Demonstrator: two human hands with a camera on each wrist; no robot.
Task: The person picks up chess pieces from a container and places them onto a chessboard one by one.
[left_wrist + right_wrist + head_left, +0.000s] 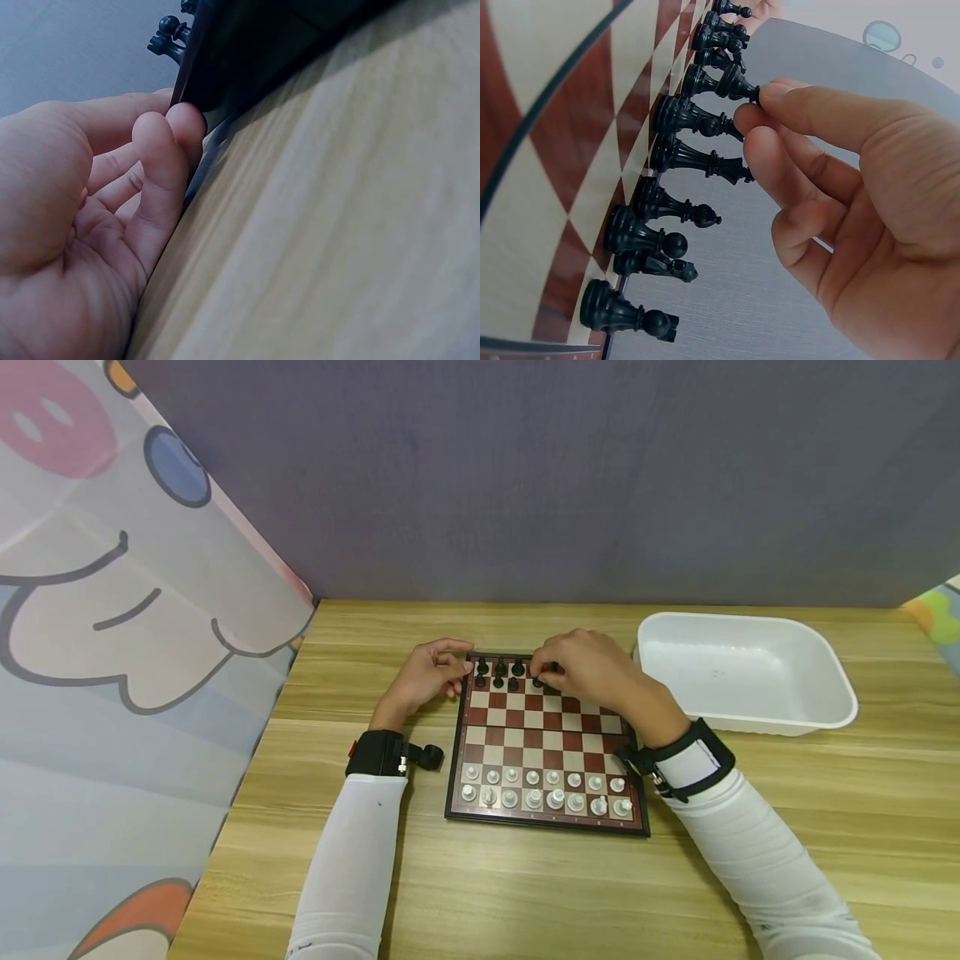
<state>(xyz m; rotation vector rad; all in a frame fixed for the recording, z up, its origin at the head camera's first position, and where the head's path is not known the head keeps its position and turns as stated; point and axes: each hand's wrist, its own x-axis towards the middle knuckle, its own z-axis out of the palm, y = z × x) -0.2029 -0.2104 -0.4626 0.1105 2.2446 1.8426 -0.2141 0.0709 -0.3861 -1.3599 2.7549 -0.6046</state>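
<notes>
A chessboard (521, 737) lies on the table, its white pieces (555, 797) in two rows on the near side. Black pieces (501, 667) stand along the far side, partly hidden by my right hand in the head view. That right hand (588, 668) pinches the top of a black pawn (735, 82) between thumb and fingertips, close over the far rows. A black king (705, 161) and a black bishop (675, 206) stand beside these fingers in the right wrist view. At the board's far left corner, my left hand (427, 677) holds the edge with thumb and curled fingers.
A white plastic tub (750, 672) stands right of the board, close to my right forearm. The wooden table (480, 893) meets a grey panel (525, 485) at the back. A cartoon-printed sheet (150, 610) lines the left side.
</notes>
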